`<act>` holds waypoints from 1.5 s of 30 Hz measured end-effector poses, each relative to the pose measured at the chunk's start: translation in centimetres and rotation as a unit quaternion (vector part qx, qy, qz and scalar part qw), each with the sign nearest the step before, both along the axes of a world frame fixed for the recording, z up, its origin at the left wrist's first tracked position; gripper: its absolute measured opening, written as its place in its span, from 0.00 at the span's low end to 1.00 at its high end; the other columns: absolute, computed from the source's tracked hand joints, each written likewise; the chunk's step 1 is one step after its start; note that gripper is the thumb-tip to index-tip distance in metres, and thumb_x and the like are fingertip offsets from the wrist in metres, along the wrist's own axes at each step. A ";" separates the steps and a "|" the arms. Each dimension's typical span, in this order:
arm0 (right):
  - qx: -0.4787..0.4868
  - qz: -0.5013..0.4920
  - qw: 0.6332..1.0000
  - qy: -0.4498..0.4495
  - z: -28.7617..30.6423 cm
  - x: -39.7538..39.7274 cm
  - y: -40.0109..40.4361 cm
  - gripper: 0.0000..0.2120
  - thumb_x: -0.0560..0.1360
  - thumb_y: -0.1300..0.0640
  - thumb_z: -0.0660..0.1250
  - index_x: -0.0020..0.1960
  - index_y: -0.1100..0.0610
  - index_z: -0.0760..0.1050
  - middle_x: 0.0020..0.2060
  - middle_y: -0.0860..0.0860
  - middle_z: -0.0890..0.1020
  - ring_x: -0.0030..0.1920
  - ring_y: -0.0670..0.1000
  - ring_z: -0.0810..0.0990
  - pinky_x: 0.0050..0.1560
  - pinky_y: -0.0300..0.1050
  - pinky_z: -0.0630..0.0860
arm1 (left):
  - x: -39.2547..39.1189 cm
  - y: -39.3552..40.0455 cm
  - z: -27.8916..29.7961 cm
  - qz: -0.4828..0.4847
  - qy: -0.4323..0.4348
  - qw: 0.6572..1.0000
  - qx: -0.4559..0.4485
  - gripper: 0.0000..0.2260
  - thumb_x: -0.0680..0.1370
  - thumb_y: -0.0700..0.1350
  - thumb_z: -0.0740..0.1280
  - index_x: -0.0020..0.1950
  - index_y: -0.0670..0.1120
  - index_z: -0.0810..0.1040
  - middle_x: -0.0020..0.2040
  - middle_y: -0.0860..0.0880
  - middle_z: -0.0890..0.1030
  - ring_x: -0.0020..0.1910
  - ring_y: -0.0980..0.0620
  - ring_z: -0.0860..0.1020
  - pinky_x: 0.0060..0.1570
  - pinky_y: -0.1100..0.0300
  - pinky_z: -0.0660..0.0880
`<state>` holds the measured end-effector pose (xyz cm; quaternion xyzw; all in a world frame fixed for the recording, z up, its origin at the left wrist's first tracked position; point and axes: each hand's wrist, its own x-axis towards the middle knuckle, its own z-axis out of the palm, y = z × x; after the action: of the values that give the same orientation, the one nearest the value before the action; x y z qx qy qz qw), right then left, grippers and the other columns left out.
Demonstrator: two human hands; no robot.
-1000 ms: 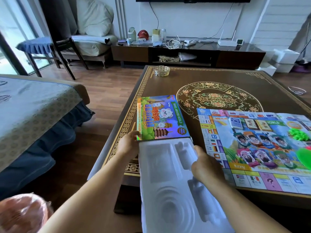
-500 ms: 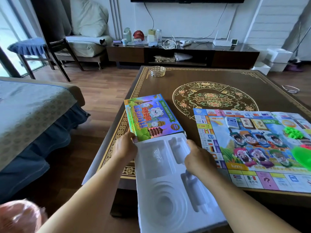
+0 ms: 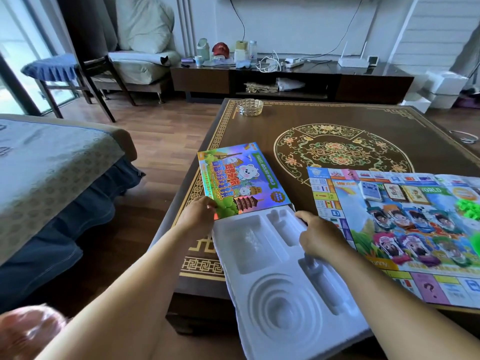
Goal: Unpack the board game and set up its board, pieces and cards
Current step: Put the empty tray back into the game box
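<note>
The colourful game box (image 3: 241,180) lies on the dark table's left side, its open end toward me. A white moulded plastic tray (image 3: 280,294) sticks out of that end and overhangs the table's near edge; its compartments look bare. My left hand (image 3: 197,216) pinches the box's near left corner where the tray enters. My right hand (image 3: 319,235) grips the tray's right edge. The unfolded game board (image 3: 324,201) lies flat to the right, carrying card stacks (image 3: 370,190), several character pieces (image 3: 415,219) and green plastic pieces (image 3: 468,206).
The patterned brown table (image 3: 337,118) holds a glass ashtray (image 3: 250,107) at its far left corner. A covered sofa (image 3: 52,162) stands close on the left across a strip of wood floor. A TV console (image 3: 285,81) lines the far wall.
Both hands keep their hold on the box and tray. The view has shifted slightly; whether the tray slid relative to the box cannot be told.
</note>
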<state>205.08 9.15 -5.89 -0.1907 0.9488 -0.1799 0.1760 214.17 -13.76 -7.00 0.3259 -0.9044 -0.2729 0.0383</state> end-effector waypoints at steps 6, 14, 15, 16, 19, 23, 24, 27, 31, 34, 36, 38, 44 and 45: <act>0.005 -0.010 1.000 0.016 -0.1 -0.7 0.1 0.26 0.73 0.64 0.57 0.69 0.48 0.67 0.59 0.55 0.79 0.55 0.59 0.76 0.45 0.44 0.71 | 1.0 1.0 0.1 -0.017 0.033 0.999 0.026 0.19 0.78 0.36 0.58 0.68 0.46 0.71 0.70 0.49 0.69 0.65 0.48 0.71 0.52 0.62 0.69; -0.004 -0.057 0.998 0.033 -1.5 0.0 -1.6 0.24 0.74 0.65 0.57 0.68 0.50 0.64 0.56 0.57 0.78 0.54 0.60 0.77 0.44 0.44 0.68 | 0.5 1.3 -0.5 -0.017 0.054 0.998 0.018 0.11 0.78 0.38 0.59 0.58 0.46 0.75 0.65 0.48 0.74 0.62 0.49 0.72 0.45 0.65 0.65; -0.005 -0.072 0.997 0.033 -1.6 0.0 -1.9 0.21 0.74 0.65 0.57 0.65 0.52 0.65 0.55 0.57 0.78 0.54 0.60 0.77 0.43 0.45 0.69 | 0.3 1.3 -0.6 -0.010 0.060 0.998 0.019 0.11 0.79 0.38 0.58 0.58 0.45 0.76 0.64 0.47 0.74 0.61 0.48 0.73 0.45 0.64 0.65; -0.008 -0.097 0.995 0.034 -1.8 -0.1 -2.3 0.18 0.74 0.65 0.58 0.63 0.55 0.65 0.55 0.58 0.77 0.54 0.61 0.77 0.44 0.47 0.70 | 0.3 1.3 -0.7 -0.005 0.062 0.998 0.019 0.11 0.79 0.40 0.58 0.59 0.44 0.76 0.64 0.47 0.75 0.61 0.48 0.73 0.46 0.63 0.66; -0.043 -0.184 0.981 0.042 -2.2 -1.1 -3.7 0.17 0.76 0.62 0.60 0.63 0.62 0.65 0.60 0.60 0.72 0.59 0.62 0.74 0.52 0.51 0.72 | 0.0 1.0 -1.3 0.000 0.049 0.999 0.009 0.14 0.78 0.46 0.62 0.63 0.45 0.74 0.65 0.48 0.74 0.61 0.49 0.73 0.52 0.62 0.67; -0.121 -0.253 0.960 0.017 -2.9 -3.0 -5.9 0.22 0.76 0.57 0.63 0.66 0.65 0.63 0.63 0.62 0.72 0.63 0.63 0.73 0.58 0.53 0.71 | 0.2 0.7 -1.6 -0.009 0.036 0.999 -0.005 0.17 0.75 0.49 0.67 0.62 0.46 0.73 0.64 0.49 0.73 0.60 0.49 0.73 0.47 0.64 0.64; -0.135 -0.270 0.953 0.006 -2.8 -3.4 -6.4 0.24 0.76 0.56 0.64 0.67 0.65 0.63 0.64 0.62 0.71 0.64 0.63 0.72 0.60 0.53 0.71 | 0.2 0.7 -1.6 -0.007 0.039 0.999 -0.007 0.17 0.75 0.48 0.68 0.61 0.46 0.72 0.63 0.49 0.73 0.59 0.49 0.73 0.45 0.64 0.63; -0.155 -0.311 0.937 -0.038 -2.8 -4.6 -7.5 0.25 0.73 0.57 0.64 0.68 0.62 0.63 0.66 0.61 0.69 0.65 0.63 0.69 0.63 0.54 0.72 | 0.1 0.6 -1.9 0.009 0.055 0.998 0.011 0.15 0.74 0.46 0.68 0.60 0.45 0.72 0.61 0.48 0.74 0.56 0.49 0.73 0.44 0.64 0.63; -0.150 -0.210 0.963 -0.073 -2.9 -5.1 -7.6 0.25 0.73 0.60 0.58 0.70 0.51 0.66 0.65 0.54 0.73 0.64 0.60 0.71 0.61 0.53 0.74 | -0.4 0.9 -2.2 0.032 0.073 0.997 0.023 0.22 0.73 0.45 0.70 0.66 0.46 0.70 0.65 0.47 0.72 0.61 0.48 0.72 0.48 0.62 0.65; -0.172 -0.168 0.968 -0.068 -3.2 -5.3 -7.2 0.22 0.74 0.62 0.57 0.67 0.52 0.70 0.60 0.54 0.77 0.57 0.58 0.76 0.53 0.47 0.76 | -0.7 0.9 -2.3 0.090 0.086 0.991 0.049 0.25 0.72 0.44 0.71 0.68 0.47 0.70 0.63 0.45 0.76 0.60 0.45 0.75 0.51 0.59 0.69; -0.165 -0.164 0.971 -0.058 -3.1 -5.4 -6.8 0.19 0.74 0.62 0.60 0.64 0.54 0.72 0.58 0.55 0.77 0.55 0.58 0.78 0.47 0.45 0.76 | -0.9 0.7 -2.5 0.126 0.108 0.984 0.069 0.21 0.72 0.45 0.72 0.64 0.48 0.74 0.58 0.44 0.80 0.54 0.44 0.78 0.49 0.57 0.73; -0.167 -0.164 0.970 -0.066 -3.2 -5.7 -6.2 0.15 0.75 0.59 0.61 0.61 0.55 0.74 0.56 0.55 0.78 0.52 0.58 0.78 0.42 0.43 0.72 | -0.9 0.6 -2.8 0.133 0.119 0.981 0.072 0.19 0.73 0.49 0.71 0.62 0.49 0.74 0.56 0.45 0.81 0.53 0.45 0.78 0.49 0.56 0.74; -0.230 -0.175 0.952 -0.097 -3.4 -5.7 -5.5 0.10 0.77 0.56 0.58 0.48 0.58 0.77 0.41 0.56 0.78 0.40 0.55 0.74 0.35 0.42 0.66 | -0.6 1.4 -3.4 0.103 0.115 0.979 0.132 0.29 0.70 0.53 0.71 0.69 0.52 0.67 0.61 0.48 0.77 0.52 0.47 0.76 0.48 0.59 0.69; -0.249 -0.179 0.946 -0.107 -3.1 -5.6 -5.4 0.11 0.78 0.56 0.57 0.47 0.58 0.77 0.41 0.55 0.77 0.40 0.55 0.73 0.35 0.42 0.65 | -0.6 1.5 -3.1 0.114 0.131 0.973 0.153 0.28 0.70 0.51 0.72 0.69 0.52 0.68 0.60 0.48 0.78 0.49 0.48 0.76 0.47 0.60 0.70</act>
<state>199.52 3.76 -9.01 -0.0353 0.8682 -0.4578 0.1882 213.62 -12.24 -10.09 0.3902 -0.7962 -0.4418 0.1366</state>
